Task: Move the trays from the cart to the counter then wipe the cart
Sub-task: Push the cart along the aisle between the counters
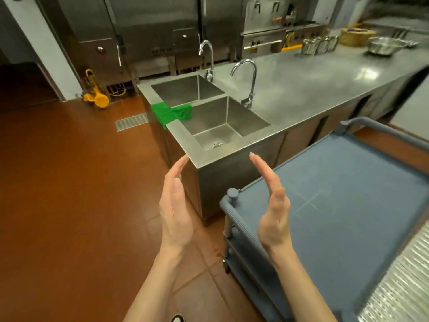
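A grey-blue cart (343, 194) stands at the right, its top shelf bare except for a shiny perforated metal tray (401, 282) at the lower right corner. Beyond it runs the long steel counter (313, 84). A green cloth (170, 113) hangs over the divider between the two sinks. My left hand (175, 205) and my right hand (274, 210) are raised in front of me, palms facing each other, fingers straight and holding nothing. The right hand hovers over the cart's near left corner; the left is over the floor.
Two sinks (222, 122) with curved faucets (248, 77) sit at the counter's near end. Metal canisters (319, 45), a bowl (385, 45) and a basket (356, 36) stand at the far end. Steel appliances line the back wall. A yellow tool (96, 96) lies on the brown floor.
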